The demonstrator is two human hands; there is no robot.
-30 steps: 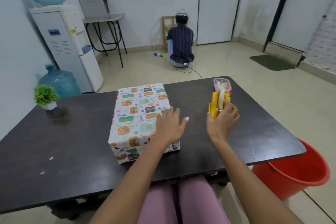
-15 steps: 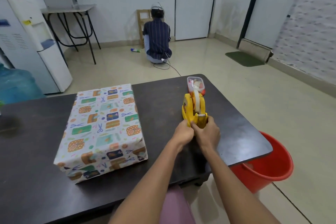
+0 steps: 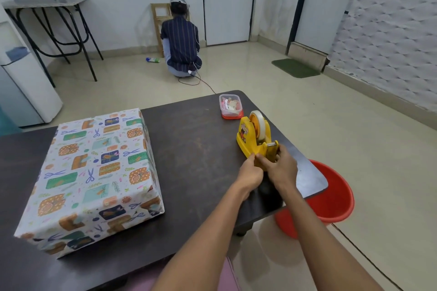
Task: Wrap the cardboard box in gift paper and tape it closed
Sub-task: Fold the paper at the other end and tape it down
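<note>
Wrapped box flat on table, left side (paper fully round it). Well right, both hands at dispenser front: left hand fingers pinch at its near end, right hand fingers curled round the cutter end. Tub behind; bucket on floor, right.

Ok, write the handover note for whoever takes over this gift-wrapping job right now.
Left hand: fingers curled at the near end of the yellow tape dispenser.
Right hand: gripping the same end, by the cutter.
Wrapped box: lies on the left of the dark table, covered in patterned gift paper, neither hand on it.
Done: paper is folded round the box on the sides that show.
Left: pull and cut a strip of tape, then stick it on the box's seams; whether any tape is already on cannot be told.
</note>
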